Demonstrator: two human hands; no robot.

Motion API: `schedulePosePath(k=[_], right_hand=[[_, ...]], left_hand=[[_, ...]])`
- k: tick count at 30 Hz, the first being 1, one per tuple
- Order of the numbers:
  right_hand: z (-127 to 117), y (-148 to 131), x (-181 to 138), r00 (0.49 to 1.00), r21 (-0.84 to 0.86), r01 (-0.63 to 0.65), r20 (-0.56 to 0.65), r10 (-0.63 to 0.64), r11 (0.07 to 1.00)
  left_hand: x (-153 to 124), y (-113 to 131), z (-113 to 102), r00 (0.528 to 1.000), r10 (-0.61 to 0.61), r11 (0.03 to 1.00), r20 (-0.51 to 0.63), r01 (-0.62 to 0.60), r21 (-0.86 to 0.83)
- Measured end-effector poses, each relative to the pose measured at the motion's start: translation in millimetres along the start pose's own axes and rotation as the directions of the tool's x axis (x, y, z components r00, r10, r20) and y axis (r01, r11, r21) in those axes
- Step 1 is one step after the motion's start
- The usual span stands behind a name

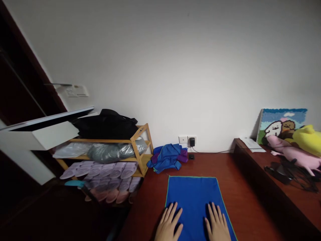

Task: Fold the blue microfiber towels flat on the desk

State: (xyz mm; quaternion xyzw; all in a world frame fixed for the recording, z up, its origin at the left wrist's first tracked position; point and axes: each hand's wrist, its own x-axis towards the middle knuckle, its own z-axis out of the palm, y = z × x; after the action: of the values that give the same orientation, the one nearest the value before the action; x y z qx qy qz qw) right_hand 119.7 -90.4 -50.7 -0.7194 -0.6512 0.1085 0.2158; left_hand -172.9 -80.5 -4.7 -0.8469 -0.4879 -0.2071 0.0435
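A blue cloth point(194, 195) with a green edge lies spread flat on the dark red wooden floor point(240, 187). My left hand point(169, 223) rests flat on its near left part, fingers stretched out and apart. My right hand point(217, 223) lies flat on its near right part, fingers spread the same way. Neither hand holds anything. A heap of blue and purple cloths point(167, 157) sits against the wall beyond the spread cloth.
A wooden shoe rack point(140, 147) with several pale slippers point(110, 174), bagged items and a black bag point(106, 123) stands at left. A low dark table point(281, 177) at right carries plush toys point(298, 155), a woven picture point(282, 124) and cables. A wall socket holds a charger point(192, 142).
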Motion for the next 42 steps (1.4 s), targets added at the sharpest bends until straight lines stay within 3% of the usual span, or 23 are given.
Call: schedulePosePath(k=[3,7,11,14,17,20,22,27,31,33,35,37,39,42], right_hand=[[10.8,5.9,-17.4,0.997,-0.113,-0.003,0.076,0.012,0.994],[-2.8,11.8,-20.2,0.996,-0.119,0.055,0.082,-0.046,0.991],[-15.6,13.4,-23.8,0.991,-0.114,0.049,0.126,-0.034,0.992],[-17.5,6.0,-22.6,0.996,-0.101,0.038,0.078,-0.03,0.994],[-14.0,-6.1,-17.2,1.0,-0.133,0.013,0.0,-0.013,0.991],[-8.0,-11.8,-13.7,0.999,-0.178,-0.037,0.003,0.038,0.983],[-6.3,-9.8,-13.2,0.999,-0.185,-0.038,0.025,0.043,0.982],[-30.7,5.7,3.0,0.989,-0.127,0.088,0.13,-0.071,0.988],[-68.4,17.4,39.5,0.904,-0.021,0.306,0.318,-0.284,0.952],[-75.0,16.8,51.7,0.882,-0.019,0.347,0.346,-0.32,0.938],[-64.8,10.2,52.0,0.949,-0.111,0.23,0.244,-0.198,0.967],[-39.4,1.1,41.8,0.996,-0.196,-0.023,0.076,0.039,0.98],[-8.6,-5.3,28.4,0.978,-0.216,-0.206,-0.031,0.205,0.954],[20.3,-5.9,21.3,0.977,-0.225,-0.214,-0.046,0.209,0.951]], left_hand=[[-24.4,-2.6,13.1,0.996,0.091,0.989,0.023,-0.093,0.112],[-44.2,-13.5,17.9,0.998,0.063,0.986,0.002,-0.063,0.157],[-54.4,-19.6,9.8,0.999,0.048,0.986,0.027,-0.051,0.156],[-39.0,-4.9,1.1,0.998,0.059,0.991,0.012,-0.06,0.123],[-5.8,26.0,-1.6,0.998,0.068,0.994,-0.008,-0.067,0.084],[21.0,48.0,5.3,0.999,0.04,0.998,0.03,-0.041,0.039],[25.3,49.5,12.9,0.997,-0.021,1.0,0.077,0.019,0.023],[-1.8,42.1,27.4,0.971,-0.159,0.987,0.18,0.157,0.023],[-17.9,52.2,27.1,0.944,-0.191,0.981,0.268,0.192,0.022],[-14.6,53.9,22.3,0.966,-0.147,0.989,0.21,0.149,0.007],[-4.9,49.8,14.8,0.994,-0.049,0.999,0.101,0.051,-0.015],[7.4,41.7,7.0,0.997,0.061,0.998,0.045,-0.06,-0.027],[18.5,33.0,2.2,0.991,0.115,0.993,0.066,-0.113,-0.03],[27.1,25.4,7.4,0.987,0.106,0.994,0.119,-0.104,-0.029]])
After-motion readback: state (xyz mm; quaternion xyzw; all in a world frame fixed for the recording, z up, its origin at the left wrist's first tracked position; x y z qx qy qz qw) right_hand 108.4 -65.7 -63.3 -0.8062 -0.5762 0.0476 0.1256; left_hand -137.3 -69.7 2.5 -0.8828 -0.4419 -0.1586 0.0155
